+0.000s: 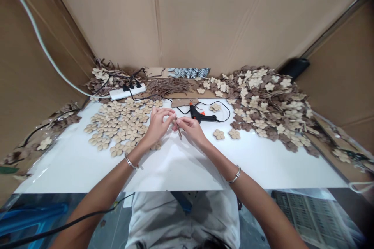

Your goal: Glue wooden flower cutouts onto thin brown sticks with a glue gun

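Currently L hand [159,122] & R hand [191,126], pinched closed, grip thin brn stem [179,133] over wht tbl [175,171].

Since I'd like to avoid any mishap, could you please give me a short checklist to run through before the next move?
1. Thin brown piece held: ok, pinched by the right hand, close to the fingertips of the left hand.
2. Glue gun set down: ok, lying on the white table beyond the right hand.
3. Glue gun hot: cannot tell.
4. Plugs seated in the power strip: ok, by the look of it.
5. Beige flowers spread out on the left: ok.
6. Right-hand flower pile sorted by colour: not ok, beige and brown are mixed.
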### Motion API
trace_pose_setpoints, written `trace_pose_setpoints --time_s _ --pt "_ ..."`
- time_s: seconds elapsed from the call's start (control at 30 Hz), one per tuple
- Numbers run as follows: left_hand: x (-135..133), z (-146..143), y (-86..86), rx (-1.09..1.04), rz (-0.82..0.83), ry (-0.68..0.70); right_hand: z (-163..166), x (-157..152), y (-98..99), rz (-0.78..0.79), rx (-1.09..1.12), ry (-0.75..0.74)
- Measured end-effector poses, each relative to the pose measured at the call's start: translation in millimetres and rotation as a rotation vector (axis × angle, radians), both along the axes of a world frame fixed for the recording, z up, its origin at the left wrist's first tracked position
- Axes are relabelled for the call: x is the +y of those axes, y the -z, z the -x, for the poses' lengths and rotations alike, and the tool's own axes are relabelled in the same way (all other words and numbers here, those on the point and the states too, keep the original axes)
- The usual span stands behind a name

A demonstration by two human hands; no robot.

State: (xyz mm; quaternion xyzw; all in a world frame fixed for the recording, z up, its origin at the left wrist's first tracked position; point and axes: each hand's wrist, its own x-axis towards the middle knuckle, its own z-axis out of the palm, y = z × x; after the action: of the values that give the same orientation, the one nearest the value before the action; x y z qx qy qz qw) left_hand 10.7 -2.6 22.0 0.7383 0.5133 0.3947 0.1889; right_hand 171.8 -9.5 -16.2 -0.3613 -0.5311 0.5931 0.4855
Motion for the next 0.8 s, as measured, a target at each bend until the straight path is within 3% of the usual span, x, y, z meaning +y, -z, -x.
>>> trace_pose_setpoints --time_s 0.33,0.8 --pt "4.9 6.5 0.5 0.038 0.062 0.019 -2.8 -2.9 0.5 -0.042 -0.1 0.023" --pt "3.5 5.8 -1.2 -0.002 0.055 0.063 0.0 -3.4 -0.2 0.006 -0.035 0.006"
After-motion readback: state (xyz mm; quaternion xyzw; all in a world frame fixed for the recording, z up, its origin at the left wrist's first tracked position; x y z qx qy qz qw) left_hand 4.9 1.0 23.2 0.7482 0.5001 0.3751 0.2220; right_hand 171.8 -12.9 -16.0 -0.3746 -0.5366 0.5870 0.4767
